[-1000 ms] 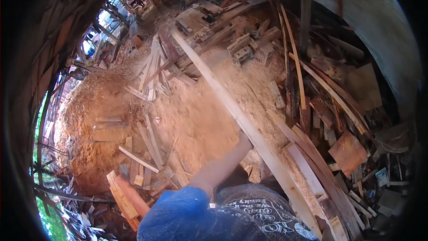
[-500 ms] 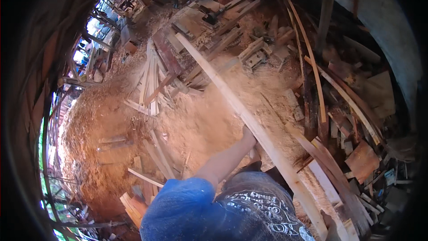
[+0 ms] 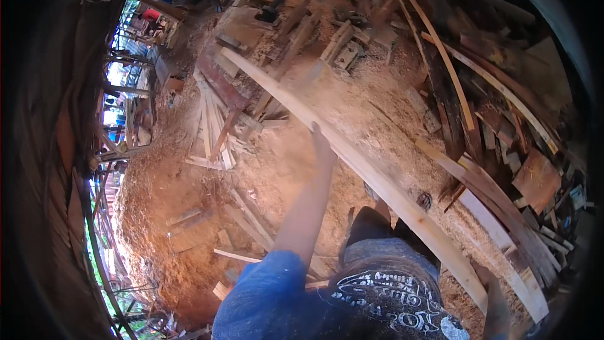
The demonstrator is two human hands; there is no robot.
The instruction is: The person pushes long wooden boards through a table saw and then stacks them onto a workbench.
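While a long pale plank (image 3: 384,182) crosses the middle of the view, its long axis runs on a slant, from the far end at the upper left to the near end at the lower right, beside the person's right side. One broad face is turned upward, and the plank lies above the sawdust-covered floor (image 3: 283,182), passing in front of the person's legs.

The left hand (image 3: 323,146), at the end of an outstretched arm, holds the plank along its left edge, partway toward the far end. One digit of its fingers (image 3: 316,128) shows against that edge; the others are hidden, so how far they curl underneath cannot be told. The right hand (image 3: 484,275) touches the right edge close to the near end; its fingers are too dark to tell how tightly they close.

Just right of the near half lies a group of longer boards (image 3: 503,214), pointing roughly the same way as the plank. Near the far end are a reddish board (image 3: 220,82) and a fan of thin pale strips (image 3: 211,123). A square brown panel (image 3: 538,179) leans among scraps at the right.
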